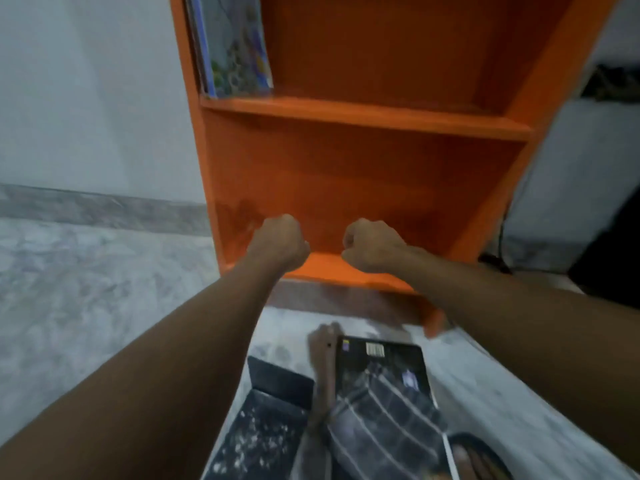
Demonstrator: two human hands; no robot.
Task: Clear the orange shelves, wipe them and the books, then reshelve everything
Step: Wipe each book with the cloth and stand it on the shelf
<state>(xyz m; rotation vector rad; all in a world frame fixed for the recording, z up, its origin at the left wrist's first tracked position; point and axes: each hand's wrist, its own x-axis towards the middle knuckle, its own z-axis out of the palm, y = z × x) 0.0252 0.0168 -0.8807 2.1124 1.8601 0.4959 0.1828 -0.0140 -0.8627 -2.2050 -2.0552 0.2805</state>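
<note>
Left hand (277, 237) and right hand (372, 245), each grip curled into a fist, side by side before the orange wooden bookshelf (346, 174); dark glossy book (384, 368) below them.

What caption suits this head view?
Left hand and right hand, fisted, at the bottom orange shelf; book below.

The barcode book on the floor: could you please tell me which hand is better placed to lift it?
Probably the right hand: the book lies almost straight below it, and the left hand is farther aside.
</note>
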